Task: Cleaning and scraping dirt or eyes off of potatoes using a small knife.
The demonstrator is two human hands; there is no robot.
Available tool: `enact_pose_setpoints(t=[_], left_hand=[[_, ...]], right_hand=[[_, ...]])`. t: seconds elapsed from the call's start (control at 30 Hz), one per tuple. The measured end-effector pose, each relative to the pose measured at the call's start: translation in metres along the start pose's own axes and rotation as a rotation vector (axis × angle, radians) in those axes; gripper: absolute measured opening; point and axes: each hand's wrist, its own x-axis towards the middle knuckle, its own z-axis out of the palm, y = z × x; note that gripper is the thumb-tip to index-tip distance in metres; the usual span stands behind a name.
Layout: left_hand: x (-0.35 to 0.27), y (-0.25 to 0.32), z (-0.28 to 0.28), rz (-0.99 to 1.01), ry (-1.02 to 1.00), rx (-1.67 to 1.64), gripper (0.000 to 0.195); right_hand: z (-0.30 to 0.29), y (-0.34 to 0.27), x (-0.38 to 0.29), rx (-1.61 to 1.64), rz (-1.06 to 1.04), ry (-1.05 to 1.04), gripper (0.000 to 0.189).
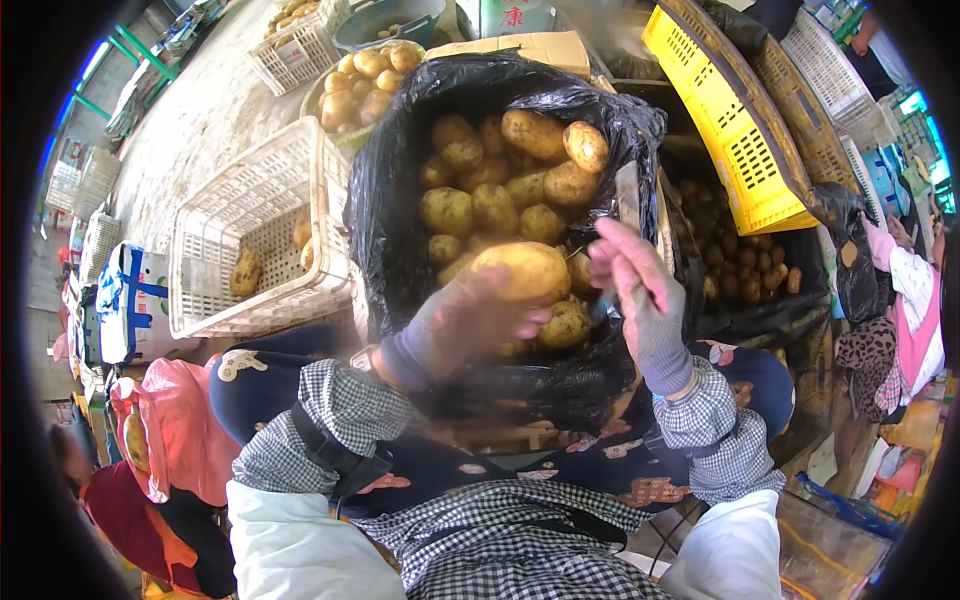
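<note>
In the head view my left hand (476,322), in a greyish glove with bare fingertips and blurred, holds a large yellow potato (525,271) over a crate lined with a black plastic bag (386,187). Many potatoes (493,208) lie in the lined crate. Right of the held potato is my right hand (634,281), gloved the same way, its fingers extended and pointing up and left. Whether it holds something small cannot be told. Left of the lined crate stands a whitish plastic crate (255,315) with a few potatoes (246,271) in it.
Behind on the left is a round container of potatoes (367,82). A yellow plastic crate (731,135) stands on its side at the right, above a black-lined bin of smaller potatoes (750,262). A pink plastic bag (176,420) hangs by my left knee. Another person's arm (862,34) shows at far upper right.
</note>
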Motion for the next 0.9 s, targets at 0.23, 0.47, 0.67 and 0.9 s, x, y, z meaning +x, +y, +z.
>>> enact_pose_setpoints(t=[0.23,0.47,0.67,0.9], left_hand=[[0.0,-0.004,-0.028,-0.259,-0.157,0.158,0.077],[-0.007,0.008,-0.007,0.025,-0.066,0.43,0.057],[-0.005,0.011,-0.001,-0.012,-0.098,0.162,0.054],[-0.005,0.004,-0.02,-0.095,-0.244,0.15,0.055]], right_hand=[[0.009,0.013,-0.001,0.35,0.328,-0.285,0.053],[0.009,0.02,-0.003,0.34,0.368,-0.27,0.056],[0.01,-0.012,0.003,0.546,0.476,-0.475,0.071],[0.007,0.004,0.0,0.261,0.147,-0.394,0.097]])
